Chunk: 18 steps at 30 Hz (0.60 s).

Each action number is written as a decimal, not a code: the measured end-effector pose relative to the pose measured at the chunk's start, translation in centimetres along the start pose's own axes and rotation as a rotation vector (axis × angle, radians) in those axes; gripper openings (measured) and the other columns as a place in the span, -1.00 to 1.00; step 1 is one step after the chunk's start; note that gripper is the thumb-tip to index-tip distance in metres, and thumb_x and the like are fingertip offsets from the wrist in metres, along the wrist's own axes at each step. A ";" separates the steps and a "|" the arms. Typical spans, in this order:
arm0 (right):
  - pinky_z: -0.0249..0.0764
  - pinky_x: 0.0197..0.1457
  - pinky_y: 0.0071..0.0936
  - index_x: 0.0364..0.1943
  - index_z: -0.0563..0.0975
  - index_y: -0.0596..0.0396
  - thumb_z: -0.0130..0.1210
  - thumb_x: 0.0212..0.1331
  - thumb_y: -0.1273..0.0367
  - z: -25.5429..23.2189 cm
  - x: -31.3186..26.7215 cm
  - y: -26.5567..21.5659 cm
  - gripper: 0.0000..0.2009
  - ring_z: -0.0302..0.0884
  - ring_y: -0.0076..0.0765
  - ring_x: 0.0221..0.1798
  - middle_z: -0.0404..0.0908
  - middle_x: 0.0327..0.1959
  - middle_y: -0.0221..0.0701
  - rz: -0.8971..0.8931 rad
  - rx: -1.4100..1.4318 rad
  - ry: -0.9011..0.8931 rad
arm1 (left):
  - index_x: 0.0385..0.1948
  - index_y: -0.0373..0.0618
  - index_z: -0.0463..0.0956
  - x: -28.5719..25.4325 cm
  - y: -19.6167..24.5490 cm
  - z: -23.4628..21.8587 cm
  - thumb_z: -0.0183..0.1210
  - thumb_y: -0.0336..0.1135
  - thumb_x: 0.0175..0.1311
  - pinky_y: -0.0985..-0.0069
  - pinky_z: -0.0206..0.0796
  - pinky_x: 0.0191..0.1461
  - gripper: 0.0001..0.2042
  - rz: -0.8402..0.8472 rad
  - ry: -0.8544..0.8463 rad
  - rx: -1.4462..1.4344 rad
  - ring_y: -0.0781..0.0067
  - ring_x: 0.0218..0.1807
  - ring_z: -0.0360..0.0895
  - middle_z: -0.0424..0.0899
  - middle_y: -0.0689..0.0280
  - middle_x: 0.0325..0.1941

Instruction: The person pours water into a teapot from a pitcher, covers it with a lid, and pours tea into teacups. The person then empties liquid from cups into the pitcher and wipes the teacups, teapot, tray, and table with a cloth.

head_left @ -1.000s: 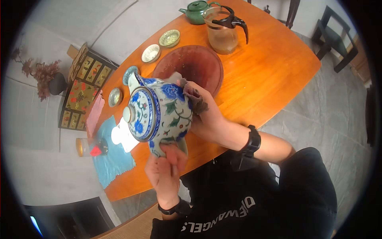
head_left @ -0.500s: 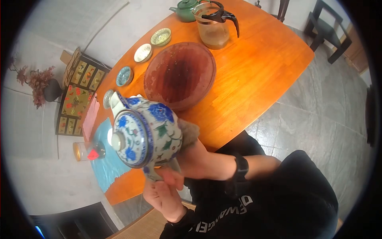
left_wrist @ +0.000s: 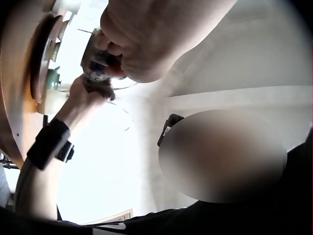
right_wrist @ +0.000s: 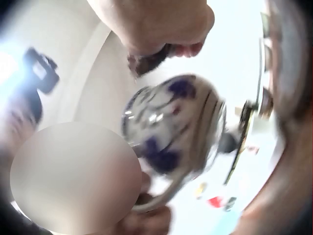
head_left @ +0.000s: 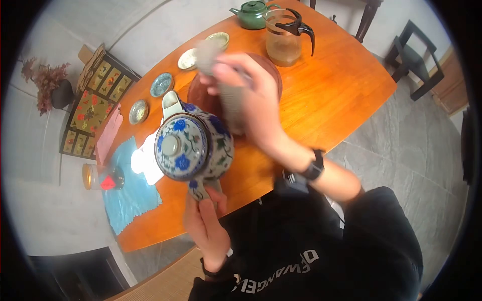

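Note:
In the head view, my left hand [head_left: 207, 228] grips the handle of a white porcelain teapot [head_left: 221, 150] with blue flowers and green leaves. The pot is held up in front of the table, its lid [head_left: 182, 146] on and turned toward the camera, its spout pointing away. My right hand [head_left: 262, 103], blurred, holds a grey-brown cloth [head_left: 232, 108] that hangs beside the pot's far side. From the right wrist view, the cloth [right_wrist: 146, 64] pokes out under the curled fingers, a gap away from the teapot [right_wrist: 168, 125].
A round red-brown tray [head_left: 202, 95] lies on the wooden table [head_left: 331, 95], partly hidden by the right hand. Small bowls, one bluish [head_left: 161, 85], line the far edge. A glass pitcher [head_left: 282, 49] and green teapot [head_left: 253, 16] stand behind. A light-blue cloth [head_left: 128, 200] lies left.
My right hand with the cloth was against the teapot's side, dipped lower behind it, and has now swung up and away over the tray. The left hand keeps the handle; the pot tilts differently.

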State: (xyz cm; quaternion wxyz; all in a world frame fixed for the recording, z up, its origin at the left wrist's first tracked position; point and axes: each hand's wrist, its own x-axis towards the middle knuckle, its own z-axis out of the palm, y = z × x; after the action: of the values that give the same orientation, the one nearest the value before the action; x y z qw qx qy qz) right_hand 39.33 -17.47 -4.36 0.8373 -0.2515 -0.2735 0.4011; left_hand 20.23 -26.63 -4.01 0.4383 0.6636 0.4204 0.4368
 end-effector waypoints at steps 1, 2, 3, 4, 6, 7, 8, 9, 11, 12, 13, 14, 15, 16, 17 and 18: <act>0.55 0.07 -0.31 -0.07 0.61 0.14 0.09 0.42 0.26 -0.2 2.1 0.4 -0.76 0.69 -0.22 0.00 0.72 -0.13 -0.30 -0.254 -0.374 -0.165 | -0.21 -0.27 0.42 0.4 -0.3 -0.1 -0.21 -0.34 0.57 0.61 0.17 -0.32 -0.77 -0.005 0.006 -0.008 0.59 -0.42 0.32 0.44 0.29 -0.43; 0.57 -0.01 -0.27 -0.18 0.63 0.17 0.15 0.35 0.29 -0.6 3.9 1.0 -0.79 0.72 -0.14 -0.06 0.73 -0.22 -0.21 -0.511 -0.744 -0.327 | -0.21 -0.25 0.42 1.0 -0.6 -0.2 -0.21 -0.36 0.57 0.63 0.16 -0.30 -0.78 -0.010 0.005 -0.012 0.61 -0.41 0.31 0.44 0.30 -0.41; 0.58 -0.10 -0.19 -0.21 0.64 0.16 0.22 0.21 0.31 -1.4 5.3 2.0 -0.79 0.70 0.02 -0.13 0.69 -0.26 -0.08 -0.490 -0.898 -0.429 | -0.20 -0.23 0.42 1.4 -0.9 -0.3 -0.21 -0.37 0.58 0.64 0.15 -0.29 -0.78 -0.012 -0.001 -0.011 0.62 -0.40 0.30 0.44 0.32 -0.39; 0.56 -0.02 -0.18 -0.16 0.63 0.15 0.21 0.21 0.36 -2.7 6.6 2.6 -0.81 0.67 0.00 -0.07 0.69 -0.22 -0.12 -0.428 -1.129 -0.634 | -0.20 -0.23 0.42 1.7 -1.3 -0.4 -0.21 -0.37 0.58 0.64 0.15 -0.29 -0.78 -0.009 -0.005 -0.010 0.62 -0.40 0.30 0.44 0.32 -0.39; 0.55 0.06 -0.18 -0.12 0.62 0.14 0.21 0.20 0.40 -4.9 6.9 3.2 -0.80 0.65 -0.01 -0.01 0.68 -0.19 -0.16 -0.356 -1.357 -0.837 | -0.20 -0.22 0.41 2.4 -2.1 -0.6 -0.21 -0.37 0.59 0.65 0.15 -0.27 -0.79 0.005 0.030 -0.060 0.62 -0.37 0.29 0.43 0.34 -0.35; 0.54 0.07 -0.14 -0.13 0.62 0.14 0.21 0.17 0.43 -5.3 6.1 3.0 -0.81 0.63 0.05 -0.02 0.67 -0.19 -0.14 -0.383 -1.526 -0.882 | -0.20 -0.22 0.41 2.9 -2.3 -1.0 -0.21 -0.37 0.59 0.65 0.15 -0.27 -0.79 0.002 0.031 -0.061 0.62 -0.37 0.29 0.43 0.34 -0.35; 0.53 0.09 -0.11 -0.15 0.62 0.13 0.22 0.14 0.45 -5.7 5.7 2.9 -0.81 0.61 0.11 -0.02 0.66 -0.20 -0.12 -0.409 -1.695 -0.932 | -0.19 -0.20 0.41 3.4 -2.5 -1.4 -0.20 -0.33 0.61 0.67 0.16 -0.26 -0.78 0.011 -0.017 -0.071 0.62 -0.34 0.30 0.42 0.36 -0.29; 0.53 0.09 -0.11 -0.15 0.62 0.13 0.22 0.14 0.45 -6.1 5.7 2.6 -0.81 0.61 0.11 -0.02 0.66 -0.20 -0.12 -0.402 -1.693 -0.954 | -0.19 -0.19 0.42 3.8 -2.8 -1.6 -0.18 -0.29 0.63 0.68 0.18 -0.25 -0.77 0.017 -0.056 -0.084 0.62 -0.31 0.31 0.40 0.38 -0.22; 0.54 0.05 -0.14 -0.16 0.63 0.13 0.23 0.13 0.46 -4.4 5.5 0.0 -0.81 0.62 0.10 -0.03 0.66 -0.15 -0.12 -0.134 -1.565 -0.912 | -0.17 -0.19 0.41 5.1 -3.0 -1.4 -0.19 -0.29 0.63 0.68 0.17 -0.26 -0.77 0.009 -0.074 -0.103 0.62 -0.33 0.31 0.41 0.37 -0.29; 0.56 0.05 -0.12 -0.12 0.65 0.12 0.22 0.13 0.43 -4.7 5.3 -0.8 -0.78 0.63 0.07 -0.02 0.69 -0.14 -0.13 -0.229 -1.526 -0.831 | -0.16 -0.19 0.41 5.7 -3.1 -1.4 -0.20 -0.30 0.63 0.67 0.16 -0.27 -0.77 0.016 -0.112 -0.115 0.62 -0.34 0.31 0.42 0.36 -0.35; 0.58 0.05 -0.10 -0.07 0.67 0.11 0.21 0.14 0.40 -5.1 5.1 -1.8 -0.74 0.65 0.05 -0.02 0.71 -0.13 -0.13 -0.322 -1.487 -0.742 | -0.16 -0.19 0.41 6.2 -3.5 -1.3 -0.20 -0.30 0.63 0.67 0.16 -0.27 -0.77 -0.003 -0.103 -0.115 0.62 -0.34 0.31 0.42 0.36 -0.35; 0.58 0.06 -0.14 -0.10 0.66 0.11 0.23 0.13 0.41 -5.4 4.3 -3.1 -0.76 0.64 0.07 0.00 0.70 -0.12 -0.12 -0.435 -1.418 -0.633 | -0.15 -0.19 0.41 6.8 -4.0 -1.1 -0.20 -0.29 0.63 0.68 0.17 -0.27 -0.77 0.006 -0.136 -0.113 0.62 -0.34 0.31 0.43 0.37 -0.36; 0.58 0.06 -0.14 -0.10 0.66 0.11 0.23 0.13 0.41 -5.5 3.1 -4.5 -0.76 0.64 0.07 0.00 0.70 -0.12 -0.12 -0.425 -1.422 -0.650 | -0.14 -0.19 0.41 7.5 -4.4 -0.8 -0.20 -0.28 0.64 0.69 0.17 -0.26 -0.77 0.016 -0.169 -0.114 0.63 -0.34 0.31 0.43 0.39 -0.38; 0.59 0.08 -0.20 -0.08 0.65 0.12 0.22 0.14 0.44 -5.6 1.8 -5.8 -0.75 0.67 0.01 0.01 0.71 -0.10 -0.15 -0.347 -1.424 -0.535 | -0.14 -0.19 0.41 8.2 -4.6 -0.6 -0.20 -0.28 0.64 0.69 0.17 -0.26 -0.77 0.005 -0.156 -0.127 0.63 -0.34 0.31 0.43 0.39 -0.38; 0.59 0.10 -0.25 -0.07 0.64 0.14 0.21 0.14 0.46 -6.0 0.6 -6.7 -0.75 0.69 -0.05 0.01 0.72 -0.08 -0.18 -0.266 -1.423 -0.421 | -0.16 -0.20 0.42 8.8 -5.0 -0.4 -0.19 -0.29 0.63 0.67 0.19 -0.24 -0.77 0.030 -0.215 -0.106 0.62 -0.34 0.32 0.43 0.39 -0.40; 0.58 0.12 -0.30 -0.02 0.62 0.14 0.19 0.17 0.48 -6.9 -0.5 -7.1 -0.73 0.68 -0.15 0.04 0.72 -0.03 -0.22 -0.259 -1.331 -0.307 | -0.17 -0.22 0.42 9.4 -5.3 -0.2 -0.19 -0.30 0.63 0.66 0.20 -0.22 -0.77 0.053 -0.275 -0.083 0.61 -0.34 0.32 0.43 0.39 -0.42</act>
State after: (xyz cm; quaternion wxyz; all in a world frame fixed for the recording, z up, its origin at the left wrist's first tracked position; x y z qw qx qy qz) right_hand 47.40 -23.18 -4.95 0.4981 -0.6172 -0.6044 0.0760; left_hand 21.60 -16.36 -7.01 0.5073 0.7093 0.3201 0.3701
